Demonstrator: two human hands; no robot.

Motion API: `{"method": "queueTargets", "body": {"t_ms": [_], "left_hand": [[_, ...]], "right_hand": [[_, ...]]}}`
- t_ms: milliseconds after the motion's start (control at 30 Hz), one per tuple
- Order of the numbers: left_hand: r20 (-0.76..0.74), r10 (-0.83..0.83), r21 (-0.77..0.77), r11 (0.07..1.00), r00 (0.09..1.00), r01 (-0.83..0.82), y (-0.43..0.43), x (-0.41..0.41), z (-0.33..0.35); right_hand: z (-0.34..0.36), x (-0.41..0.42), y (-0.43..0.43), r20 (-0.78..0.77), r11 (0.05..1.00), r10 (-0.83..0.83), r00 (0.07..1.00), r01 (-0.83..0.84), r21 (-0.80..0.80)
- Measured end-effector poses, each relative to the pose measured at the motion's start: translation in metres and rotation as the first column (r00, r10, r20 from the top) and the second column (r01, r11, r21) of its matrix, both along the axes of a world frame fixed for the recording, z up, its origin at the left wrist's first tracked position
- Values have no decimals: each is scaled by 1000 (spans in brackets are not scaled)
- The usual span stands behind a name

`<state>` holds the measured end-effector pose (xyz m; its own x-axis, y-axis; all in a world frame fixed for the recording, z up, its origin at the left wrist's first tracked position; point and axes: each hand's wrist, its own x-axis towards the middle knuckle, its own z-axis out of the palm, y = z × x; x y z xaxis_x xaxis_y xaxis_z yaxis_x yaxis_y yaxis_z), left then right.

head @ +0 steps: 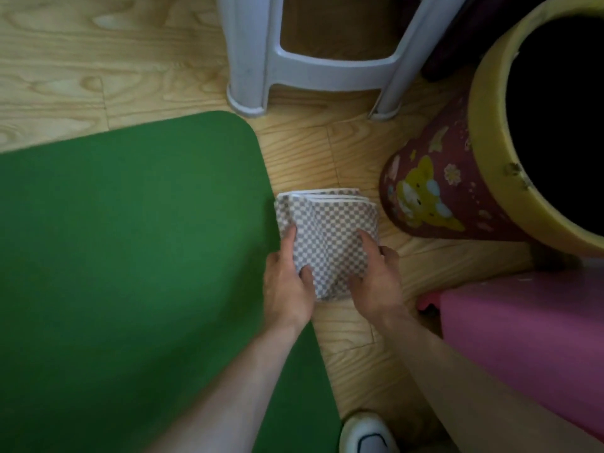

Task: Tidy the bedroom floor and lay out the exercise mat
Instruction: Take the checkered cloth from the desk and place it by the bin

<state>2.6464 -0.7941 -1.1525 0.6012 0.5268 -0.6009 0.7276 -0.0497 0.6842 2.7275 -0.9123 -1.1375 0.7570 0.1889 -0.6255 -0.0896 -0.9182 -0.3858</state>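
A green exercise mat (130, 240) lies flat on the wooden floor, filling the left half of the head view. Just off its right edge sits a folded grey-and-white checked cloth (330, 230). My left hand (287, 282) grips the cloth's left side, thumb on top and fingers curled at its edge. On the cloth's right side my right hand (376, 276) holds it the same way. The cloth's lower end is partly hidden by both hands.
A white plastic stool (261, 76) stands just beyond the cloth. A dark red bin with a yellow rim (457, 191) and cartoon print is at the right. A pink surface (523, 338) sits at lower right, and a white shoe (366, 433) shows at the bottom.
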Motion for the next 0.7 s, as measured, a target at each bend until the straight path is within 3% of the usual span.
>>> {"method": "queueTargets", "body": {"t_ms": [100,300,367,433,500,567,633,700], "left_hand": [[32,-15,-73,997,999,18,-31,-10,0],[25,-73,-136,988,997,75,-86,-53,-3],[10,-117,-113,987,993,117,-94,-65,-2],[-44,-186,41,981,982,188,-94,-71,-2],[-113,-355,323,870,928,373,-88,-71,-3],[-125,-567,472,688,814,551,-81,-66,-7],[-185,-714,484,531,675,695,-72,-59,-13],[-314,-744,428,443,590,787,-61,-56,-22]], "right_hand": [[1,-3,-21,65,997,9,998,-4,-77],[-6,-34,-81,27,972,103,994,-95,-215],[-7,-49,-92,36,973,73,997,-63,-221],[-6,-60,-96,95,967,86,992,-61,-246],[-6,-67,-94,158,937,245,957,-191,-293],[-10,-70,-86,143,910,366,920,-322,-261],[-19,-71,-80,63,902,384,921,-360,-240],[-28,-70,-76,-4,907,367,930,-358,-222]]}}
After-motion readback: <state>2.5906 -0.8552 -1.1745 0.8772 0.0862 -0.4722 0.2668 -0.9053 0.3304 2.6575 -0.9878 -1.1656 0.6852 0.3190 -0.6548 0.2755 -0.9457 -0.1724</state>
